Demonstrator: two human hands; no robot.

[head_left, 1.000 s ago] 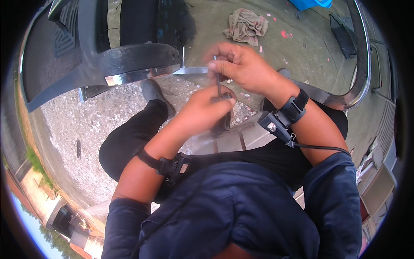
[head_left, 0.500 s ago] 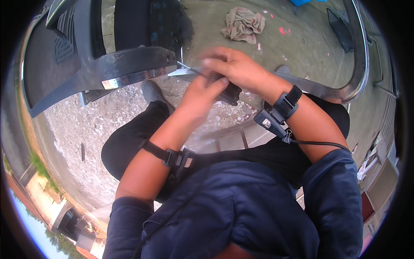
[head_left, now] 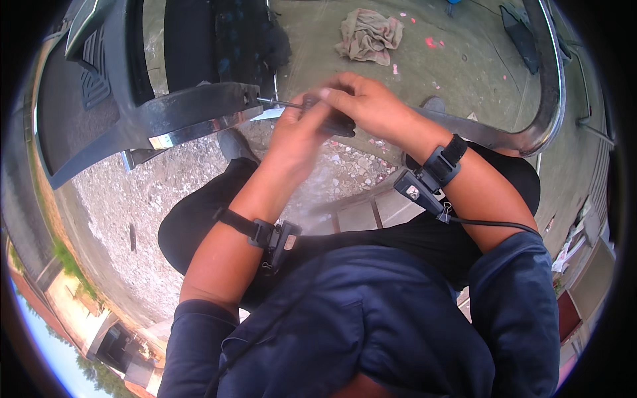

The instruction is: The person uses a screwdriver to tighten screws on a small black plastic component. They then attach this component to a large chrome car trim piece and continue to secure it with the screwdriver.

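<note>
Both my hands are closed around a dark, blocky driver tool whose thin metal shaft points left. My left hand wraps the tool near the shaft. Over its top and far side curls my right hand, with some fingers blurred and partly hidden. The shaft's tip meets a bolt-like metal piece at the end of a black chair armrest. That armrest belongs to a tipped black chair frame with a chrome strip below it.
A crumpled grey-brown cloth lies on the concrete floor beyond my hands. A curved metal tube frame rises at the right. Rough gravelly ground spreads at the left. My shoe stands below the armrest.
My hands and the tool have shifted slightly left, and the shaft now lines up with the armrest's end. Earlier the shaft slanted and its tip stood just clear of it.
</note>
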